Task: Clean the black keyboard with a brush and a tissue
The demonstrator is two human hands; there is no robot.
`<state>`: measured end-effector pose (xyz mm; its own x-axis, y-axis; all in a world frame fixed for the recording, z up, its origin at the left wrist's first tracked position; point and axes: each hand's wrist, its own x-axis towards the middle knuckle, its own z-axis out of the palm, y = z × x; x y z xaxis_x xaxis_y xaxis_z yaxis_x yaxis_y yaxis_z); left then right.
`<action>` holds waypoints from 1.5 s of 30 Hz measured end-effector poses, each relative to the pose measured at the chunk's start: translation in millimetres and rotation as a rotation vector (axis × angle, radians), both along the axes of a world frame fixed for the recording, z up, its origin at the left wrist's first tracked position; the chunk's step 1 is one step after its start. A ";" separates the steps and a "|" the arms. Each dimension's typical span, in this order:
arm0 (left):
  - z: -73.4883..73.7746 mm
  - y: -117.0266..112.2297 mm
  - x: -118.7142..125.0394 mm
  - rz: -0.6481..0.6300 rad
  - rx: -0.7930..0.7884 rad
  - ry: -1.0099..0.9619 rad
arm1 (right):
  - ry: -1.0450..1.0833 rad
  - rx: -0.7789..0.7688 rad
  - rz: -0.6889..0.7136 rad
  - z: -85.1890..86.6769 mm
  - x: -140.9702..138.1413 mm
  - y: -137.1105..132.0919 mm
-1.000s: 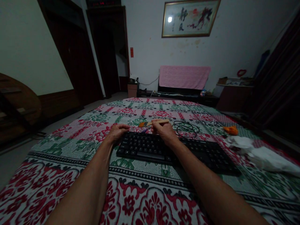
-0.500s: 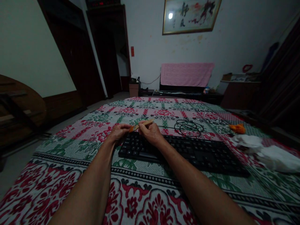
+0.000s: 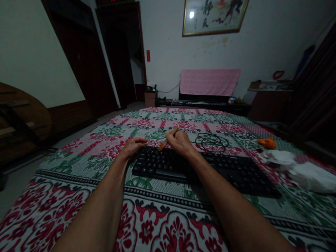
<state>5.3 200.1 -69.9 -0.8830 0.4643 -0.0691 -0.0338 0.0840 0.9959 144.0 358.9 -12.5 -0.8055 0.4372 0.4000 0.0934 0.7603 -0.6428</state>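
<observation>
A black keyboard [image 3: 210,168] lies across a floral bedspread [image 3: 78,196]. My right hand [image 3: 181,143] is closed round a small wooden-handled brush [image 3: 168,138], its orange bristle end pointing down at the keyboard's far left keys. My left hand [image 3: 133,146] rests curled on the keyboard's far left corner, fingers bent onto its edge. The keyboard's black cable [image 3: 210,142] lies coiled just beyond the keys.
An orange cloth [image 3: 266,142] and crumpled white cloths [image 3: 296,169] lie on the bed to the right. Beyond the bed stand a low cabinet with a pink-covered screen [image 3: 209,82], a dark doorway [image 3: 118,56] and dark furniture on the right.
The brush, held nearly level above the keyboard's far edge before, swung left and is now tipped bristle-down onto the far left keys. My left hand has stayed on the corner.
</observation>
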 end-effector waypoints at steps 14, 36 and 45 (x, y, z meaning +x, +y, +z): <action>5.0 0.4 5.2 0.009 -0.013 0.005 | -0.057 0.073 0.072 -7.7 -1.7 -10.2; -0.8 0.6 -0.2 -0.010 -0.014 0.012 | 0.003 0.125 -0.100 4.0 2.6 -7.0; 5.0 3.0 3.3 0.007 -0.028 0.020 | -0.054 0.132 0.028 -3.5 1.7 -14.3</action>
<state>8.6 203.2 -64.9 -0.8875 0.4563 -0.0645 -0.0150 0.1114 0.9937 145.7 344.6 -16.0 -0.8388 0.3605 0.4080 0.1029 0.8409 -0.5313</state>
